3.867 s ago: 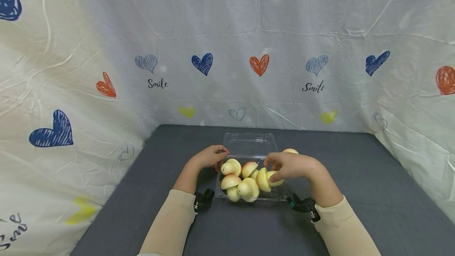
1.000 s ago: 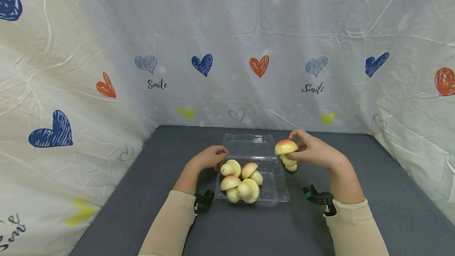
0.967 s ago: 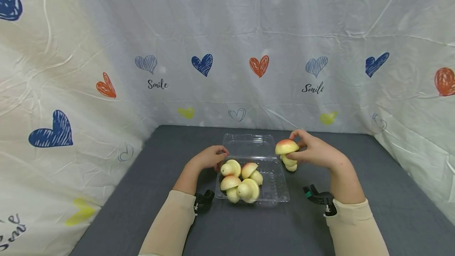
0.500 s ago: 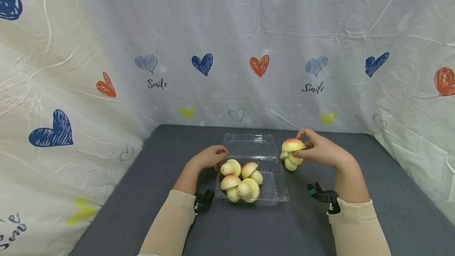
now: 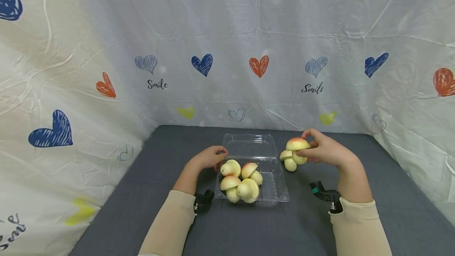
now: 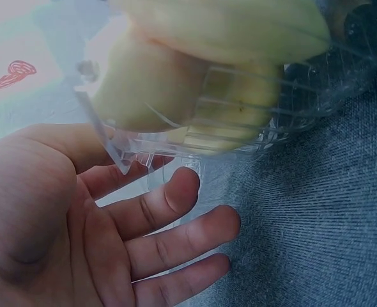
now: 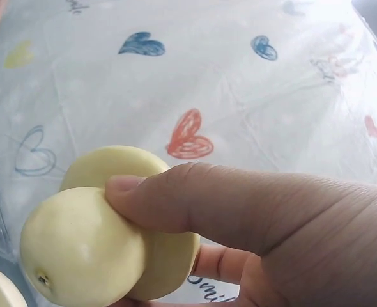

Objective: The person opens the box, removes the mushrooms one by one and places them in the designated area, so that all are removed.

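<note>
My right hand [image 5: 327,150] pinches a mushroom-shaped piece [image 5: 298,144] by its stem, cap upward; the cap is pale yellow with a red-pink top. In the right wrist view the thumb [image 7: 156,198] presses beside its round stem end [image 7: 80,246]. Just behind it, a second mushroom [image 5: 289,164] stands on the table, partly hidden. My left hand [image 5: 207,157] touches the back left corner of a clear plastic clamshell box [image 5: 273,181], its fingers [image 6: 182,236] loosely extended. Several similar mushrooms [image 5: 231,183] lie in the box's left half.
The box's clear lid [image 5: 249,145] lies folded back behind it. A dark grey cloth [image 5: 241,228] covers the table. A white curtain printed with hearts [image 5: 227,42] hangs along the back and sides.
Earlier, my right hand reached into the box's right side; it then lifted a mushroom out. Over the last second it moved right with it, uncovering more of the standing mushroom. My left hand stays put.
</note>
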`<state>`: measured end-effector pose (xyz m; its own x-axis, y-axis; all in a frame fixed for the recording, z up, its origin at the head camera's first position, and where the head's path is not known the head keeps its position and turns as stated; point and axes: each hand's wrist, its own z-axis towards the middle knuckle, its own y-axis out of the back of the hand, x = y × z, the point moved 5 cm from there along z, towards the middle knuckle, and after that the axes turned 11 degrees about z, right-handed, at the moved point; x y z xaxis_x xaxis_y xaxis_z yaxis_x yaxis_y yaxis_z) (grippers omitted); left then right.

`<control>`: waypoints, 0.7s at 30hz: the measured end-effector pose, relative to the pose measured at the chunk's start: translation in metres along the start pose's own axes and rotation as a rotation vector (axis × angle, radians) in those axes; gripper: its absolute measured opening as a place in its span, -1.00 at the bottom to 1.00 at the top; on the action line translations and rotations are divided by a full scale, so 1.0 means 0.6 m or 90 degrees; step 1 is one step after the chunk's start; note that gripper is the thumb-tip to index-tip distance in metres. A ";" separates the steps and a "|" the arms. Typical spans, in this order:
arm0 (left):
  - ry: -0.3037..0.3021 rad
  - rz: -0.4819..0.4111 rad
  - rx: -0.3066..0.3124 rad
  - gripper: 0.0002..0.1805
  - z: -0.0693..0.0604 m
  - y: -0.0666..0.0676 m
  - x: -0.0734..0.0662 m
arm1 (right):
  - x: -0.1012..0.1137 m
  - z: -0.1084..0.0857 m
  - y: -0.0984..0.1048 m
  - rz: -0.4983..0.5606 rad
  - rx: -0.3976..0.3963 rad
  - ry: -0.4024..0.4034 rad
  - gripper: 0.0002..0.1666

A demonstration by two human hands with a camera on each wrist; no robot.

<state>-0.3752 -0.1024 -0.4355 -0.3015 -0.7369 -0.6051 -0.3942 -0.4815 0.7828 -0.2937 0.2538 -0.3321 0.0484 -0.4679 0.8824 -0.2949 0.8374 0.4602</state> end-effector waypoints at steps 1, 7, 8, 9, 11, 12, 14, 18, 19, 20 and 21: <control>0.001 0.001 0.001 -0.59 0.000 0.000 0.000 | 0.000 0.000 0.000 0.000 -0.002 -0.001 -0.30; -0.001 0.000 0.003 -0.60 0.001 -0.001 0.002 | -0.002 -0.002 0.004 -0.008 -0.010 -0.012 -0.30; 0.000 -0.001 0.003 -0.60 0.001 -0.001 0.002 | -0.003 -0.001 0.005 -0.009 -0.010 -0.014 -0.30; 0.001 -0.001 0.004 -0.60 0.001 -0.001 0.002 | -0.004 -0.001 0.005 -0.010 -0.011 -0.016 -0.30; 0.003 -0.002 0.004 -0.60 0.001 -0.001 0.002 | -0.006 -0.001 0.007 -0.009 -0.013 -0.021 -0.29; 0.004 -0.003 0.004 -0.59 0.001 -0.001 0.002 | -0.008 0.000 0.008 -0.008 -0.014 -0.023 -0.29; 0.004 -0.005 0.004 -0.59 0.001 -0.001 0.002 | -0.010 0.000 0.010 -0.008 -0.020 -0.028 -0.29; 0.004 -0.005 0.003 -0.60 0.001 -0.001 0.002 | -0.014 0.000 0.013 -0.004 -0.027 -0.036 -0.29; 0.004 -0.005 0.003 -0.60 0.001 -0.001 0.002 | -0.015 0.001 0.014 -0.003 -0.028 -0.038 -0.29; 0.004 -0.005 0.003 -0.60 0.001 -0.001 0.002 | -0.015 0.001 0.014 -0.002 -0.028 -0.037 -0.30; 0.004 -0.005 0.003 -0.60 0.001 -0.001 0.002 | -0.016 0.001 0.015 -0.001 -0.028 -0.038 -0.30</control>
<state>-0.3756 -0.1027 -0.4369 -0.2931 -0.7360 -0.6102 -0.4001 -0.4853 0.7775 -0.2972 0.2656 -0.3366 -0.0087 -0.4836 0.8752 -0.2528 0.8479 0.4660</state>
